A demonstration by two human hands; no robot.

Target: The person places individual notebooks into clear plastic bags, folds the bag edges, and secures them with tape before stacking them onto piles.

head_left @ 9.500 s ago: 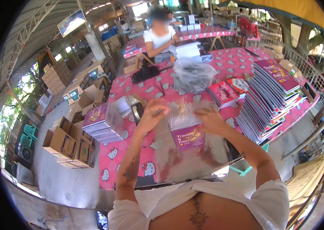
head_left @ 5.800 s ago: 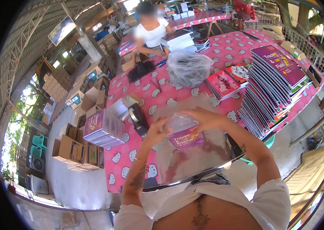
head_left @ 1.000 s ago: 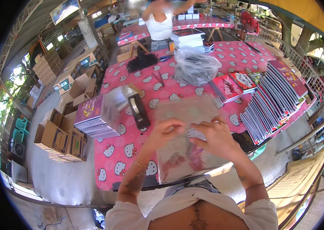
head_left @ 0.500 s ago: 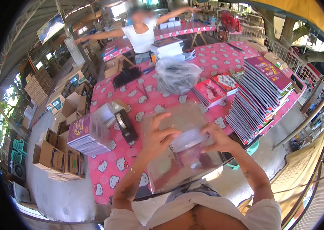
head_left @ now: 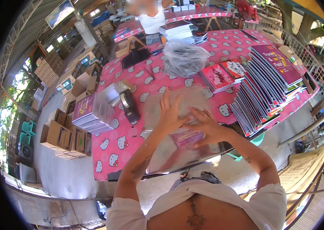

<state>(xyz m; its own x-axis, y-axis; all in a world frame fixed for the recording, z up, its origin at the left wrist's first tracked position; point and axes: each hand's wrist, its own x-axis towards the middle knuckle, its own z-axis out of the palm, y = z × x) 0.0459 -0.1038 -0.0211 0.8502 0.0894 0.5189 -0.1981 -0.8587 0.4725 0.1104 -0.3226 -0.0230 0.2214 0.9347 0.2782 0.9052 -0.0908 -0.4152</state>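
Note:
A notebook with a purple cover (head_left: 186, 138) lies in front of me, partly hidden by my right hand. It rests on a large, glossy, see-through sheet or board (head_left: 162, 151) at the table's near edge. My left hand (head_left: 168, 114) is above the far left side of the notebook, fingers stretched out and nothing in them. Over the notebook's right side, my right hand (head_left: 208, 125) has its fingers spread, with the thumb near the cover. Whether its fingertips touch the cover I cannot tell.
Spiral notebooks (head_left: 259, 92) form a tall leaning stack at right, beside red-covered notebooks (head_left: 217, 76). A clear plastic bag (head_left: 185, 59) lies beyond. At left are a tape dispenser (head_left: 128, 105), wrapped purple notebooks (head_left: 89, 113) and cardboard boxes (head_left: 60, 134). Another person (head_left: 151, 21) stands across the pink table.
The notebook's pale, blurred face has given way to its purple cover, lying lower. My curved fingers have straightened and spread. My view has shifted, and the person opposite has moved their outstretched arms.

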